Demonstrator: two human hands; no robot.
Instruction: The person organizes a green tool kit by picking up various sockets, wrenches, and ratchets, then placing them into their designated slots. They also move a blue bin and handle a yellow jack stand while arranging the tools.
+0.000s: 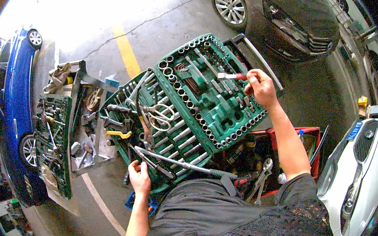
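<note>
My right hand (260,87) is closed on a short tool with a red handle (240,76) and a pale, flat metal end. It holds the tool over the right half of an open green socket set case (219,107), where sockets line the rim. My left hand (140,177) is open beside the case's near left edge, thumb and fingers apart, with nothing visible in it. Close by it lies a long dark-gripped bar (182,163) across the left half. Scissors with pale handles (163,116), a hammer (112,122) and a yellow-handled tool (119,134) lie loose there too.
A second green tool case (54,141) and a metal tray of tools (84,152) stand to the left. A red toolbox (311,137) sits below the case, with wrenches (263,179) beside it. Blue (20,94), dark (288,11) and white (365,168) cars stand around.
</note>
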